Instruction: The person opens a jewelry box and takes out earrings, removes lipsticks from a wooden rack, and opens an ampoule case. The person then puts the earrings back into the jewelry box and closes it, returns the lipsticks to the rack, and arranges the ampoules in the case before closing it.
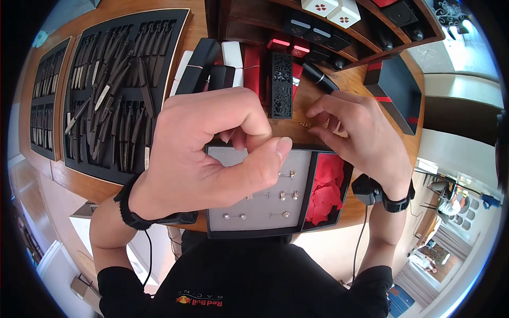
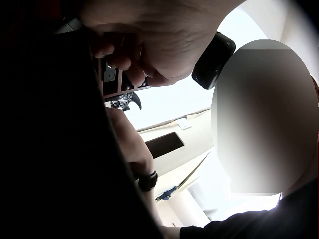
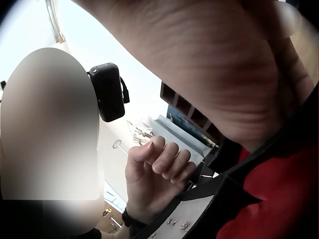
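Observation:
My left hand (image 1: 212,153) is raised over the grey-lined jewellery box (image 1: 254,222), its fingers curled and the thumb laid against the index finger. Nothing shows between those fingers in the head view; the right wrist view has the same hand (image 3: 157,164) with fingers folded in. Pairs of small pearl earrings (image 1: 286,195) are stuck in the box's grey pad. Beyond the box, my right hand (image 1: 366,130) comes low to the wooden table, thumb and index finger apart around a small gold earring (image 1: 305,124). Red petals (image 1: 326,191) fill the box's right compartment.
Black trays of dark slim pieces (image 1: 114,100) lie at the left. An openwork black box (image 1: 281,85), a black tube (image 1: 319,78) and several cases stand behind the hands, below a wooden shelf (image 1: 249,32). An open black box (image 1: 395,93) is at the right.

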`<state>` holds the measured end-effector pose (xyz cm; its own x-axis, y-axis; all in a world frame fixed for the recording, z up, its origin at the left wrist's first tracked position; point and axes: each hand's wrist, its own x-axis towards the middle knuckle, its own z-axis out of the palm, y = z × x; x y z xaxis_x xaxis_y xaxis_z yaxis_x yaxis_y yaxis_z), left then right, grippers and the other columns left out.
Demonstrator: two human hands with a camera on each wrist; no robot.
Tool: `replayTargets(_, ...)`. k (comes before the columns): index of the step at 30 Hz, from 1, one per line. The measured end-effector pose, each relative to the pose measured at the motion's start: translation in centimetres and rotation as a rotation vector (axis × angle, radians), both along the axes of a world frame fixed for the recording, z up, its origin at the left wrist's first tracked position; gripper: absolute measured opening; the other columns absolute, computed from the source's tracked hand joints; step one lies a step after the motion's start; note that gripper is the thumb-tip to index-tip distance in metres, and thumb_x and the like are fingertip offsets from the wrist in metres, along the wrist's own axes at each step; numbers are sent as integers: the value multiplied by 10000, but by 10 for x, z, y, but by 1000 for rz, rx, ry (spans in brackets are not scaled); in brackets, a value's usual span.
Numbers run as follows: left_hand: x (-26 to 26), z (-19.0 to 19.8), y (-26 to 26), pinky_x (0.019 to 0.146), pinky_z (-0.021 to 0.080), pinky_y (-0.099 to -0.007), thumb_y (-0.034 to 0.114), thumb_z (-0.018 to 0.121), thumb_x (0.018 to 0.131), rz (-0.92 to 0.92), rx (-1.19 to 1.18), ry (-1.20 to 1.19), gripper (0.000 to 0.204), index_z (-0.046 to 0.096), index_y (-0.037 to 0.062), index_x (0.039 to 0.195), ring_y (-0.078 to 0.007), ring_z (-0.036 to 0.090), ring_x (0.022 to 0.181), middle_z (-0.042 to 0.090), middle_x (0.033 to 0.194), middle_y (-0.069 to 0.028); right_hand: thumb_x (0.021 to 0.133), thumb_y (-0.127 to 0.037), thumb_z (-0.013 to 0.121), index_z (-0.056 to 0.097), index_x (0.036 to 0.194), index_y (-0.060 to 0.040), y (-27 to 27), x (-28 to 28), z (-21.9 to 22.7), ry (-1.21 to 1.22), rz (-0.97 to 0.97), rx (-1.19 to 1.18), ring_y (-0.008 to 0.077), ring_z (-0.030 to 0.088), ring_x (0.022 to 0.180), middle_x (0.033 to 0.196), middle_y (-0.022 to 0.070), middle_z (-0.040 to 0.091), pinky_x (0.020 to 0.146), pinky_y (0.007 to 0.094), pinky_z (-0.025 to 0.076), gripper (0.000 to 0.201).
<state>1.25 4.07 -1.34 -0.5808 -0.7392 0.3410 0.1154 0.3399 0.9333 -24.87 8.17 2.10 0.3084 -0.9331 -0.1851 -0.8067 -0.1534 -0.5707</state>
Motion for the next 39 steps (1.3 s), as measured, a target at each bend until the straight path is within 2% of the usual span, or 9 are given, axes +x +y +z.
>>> replayTargets(5, -1, 1, 1, 595, 378, -269, 12, 769, 878, 10, 9, -27, 201, 605, 35, 764, -107, 523, 631, 624, 721, -37, 890, 13, 737, 723, 971, 28, -4, 3, -8, 36, 33, -33, 400, 725, 848, 902, 206, 724, 765, 448, 579, 83)
replayTargets(9, -1, 1, 0, 593, 381, -267, 28, 789, 871, 2, 3, -66, 204, 611, 41, 772, -105, 522, 632, 625, 728, -42, 892, 2, 744, 729, 975, 17, -2, -1, -5, -5, 34, -57, 362, 733, 810, 908, 192, 730, 743, 411, 588, 86)
replayTargets(11, -3, 0, -1, 591, 389, -263, 36, 801, 862, -8, -41, -96, 208, 612, 46, 777, -106, 533, 639, 626, 732, -40, 913, -22, 767, 733, 969, 17, 3, -1, 3, -73, -79, -9, 258, 745, 765, 888, 141, 738, 713, 340, 586, 77)
replayTargets(12, -3, 0, -1, 589, 397, -259, 44, 813, 853, -19, -84, -126, 212, 614, 51, 781, -106, 544, 646, 628, 736, -37, 913, -22, 767, 733, 969, 17, 8, -1, 3, -72, -77, -9, 258, 745, 765, 888, 141, 738, 713, 340, 586, 77)
replayTargets(14, -6, 3, 2, 590, 417, -258, 57, 839, 834, -23, -95, -140, 207, 635, 51, 797, -113, 566, 660, 643, 751, -38, 941, -34, 785, 732, 994, 21, 20, 0, 2, -399, -246, 35, 135, 733, 778, 890, 69, 738, 707, 271, 573, 94)
replayTargets(15, -7, 4, 3, 591, 437, -257, 70, 865, 815, -31, -106, -154, 209, 657, 50, 813, -121, 589, 674, 659, 765, -38, 941, -34, 785, 732, 994, 21, 26, 2, 1, -400, -247, 35, 135, 733, 778, 890, 69, 738, 707, 271, 573, 94)
replayTargets(17, -9, 4, 6, 601, 465, -264, 60, 890, 786, -34, -145, -146, 210, 690, 49, 848, -136, 618, 691, 680, 788, -42, 956, -12, 781, 717, 1034, 33, 37, 10, -1, -668, -271, 93, 91, 721, 828, 929, 43, 736, 728, 247, 575, 110)
replayTargets(25, -10, 3, 11, 627, 537, -295, -17, 934, 695, -53, -288, -136, 290, 773, 35, 930, -194, 701, 738, 736, 851, -79, 932, 62, 770, 700, 1052, 40, 55, 27, -15, -1043, -246, 102, 110, 725, 903, 1000, 83, 749, 830, 255, 600, 141)
replayTargets(39, -13, 0, 12, 634, 522, -292, -77, 843, 720, -37, -286, -146, 220, 770, 7, 911, -199, 696, 719, 740, 827, -87, 892, 70, 795, 702, 1039, 49, 62, 32, -17, -1008, -318, 49, 139, 711, 884, 991, 111, 723, 813, 265, 584, 175)
